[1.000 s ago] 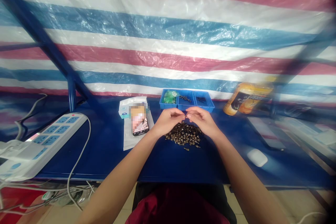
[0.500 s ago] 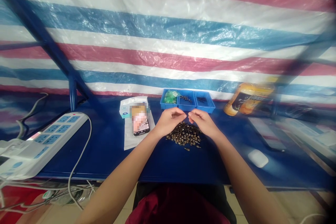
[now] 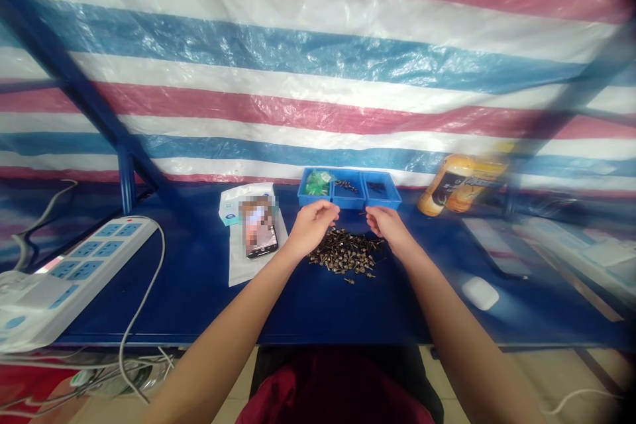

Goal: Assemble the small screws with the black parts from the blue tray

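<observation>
A heap of small dark bronze screws (image 3: pixel 345 255) lies on the blue table (image 3: pixel 318 305) in front of me. My left hand (image 3: pixel 313 225) hovers over the heap's left end, fingers curled in a pinch. My right hand (image 3: pixel 386 225) is at the heap's right end, fingertips pinched close to the screws. What either pinch holds is too small to make out. Just behind the hands stand three small blue trays (image 3: pixel 348 189), one with green parts, the others with a few dark pieces.
A phone (image 3: pixel 258 232) lies on a white packet left of the heap. A white power strip (image 3: pixel 74 271) with cables sits at far left. An orange jar (image 3: pixel 460 192) lies on its side at back right; a white earbud case (image 3: pixel 479 293) rests at right. Striped tarpaulin hangs behind.
My hands were joined at the fingertips above the heap; they have drawn apart, the right one dropping toward the screws. The view has shifted slightly.
</observation>
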`<state>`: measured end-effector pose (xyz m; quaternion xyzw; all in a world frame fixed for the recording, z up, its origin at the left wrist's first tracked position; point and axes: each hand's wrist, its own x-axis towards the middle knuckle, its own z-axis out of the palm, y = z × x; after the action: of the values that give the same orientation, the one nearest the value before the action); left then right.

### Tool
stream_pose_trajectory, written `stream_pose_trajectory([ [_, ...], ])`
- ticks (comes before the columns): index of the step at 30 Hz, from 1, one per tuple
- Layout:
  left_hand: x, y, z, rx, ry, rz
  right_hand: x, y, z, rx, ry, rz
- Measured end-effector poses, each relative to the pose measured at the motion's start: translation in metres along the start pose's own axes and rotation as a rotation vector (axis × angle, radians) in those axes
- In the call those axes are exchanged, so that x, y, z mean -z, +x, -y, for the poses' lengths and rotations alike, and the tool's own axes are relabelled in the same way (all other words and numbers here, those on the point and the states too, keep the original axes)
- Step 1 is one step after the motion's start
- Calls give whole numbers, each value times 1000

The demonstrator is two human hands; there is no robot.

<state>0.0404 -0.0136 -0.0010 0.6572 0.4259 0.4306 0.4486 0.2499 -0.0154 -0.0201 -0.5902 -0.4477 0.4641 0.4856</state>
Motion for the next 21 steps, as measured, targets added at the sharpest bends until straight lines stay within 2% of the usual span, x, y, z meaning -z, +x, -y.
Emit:
stream_pose_trajectory([
  [5,-1,-1,3,-13,35,24,2,0,6,84,214,-216],
  [8,-2,0,5,-20,63,31,3,1,5,173,189,-238],
  [11,-2,1,5,-19,88,27,3,1,2,253,-26,-164],
  [14,-1,0,4,-41,155,11,3,-5,1,390,-393,26],
  [17,1,-2,5,-77,392,-47,1,-14,1,494,-678,262],
  [19,2,-5,7,-84,606,-77,0,-19,0,508,-811,334],
  [21,2,-8,9,-62,757,-57,-1,-21,-1,500,-886,358],
])
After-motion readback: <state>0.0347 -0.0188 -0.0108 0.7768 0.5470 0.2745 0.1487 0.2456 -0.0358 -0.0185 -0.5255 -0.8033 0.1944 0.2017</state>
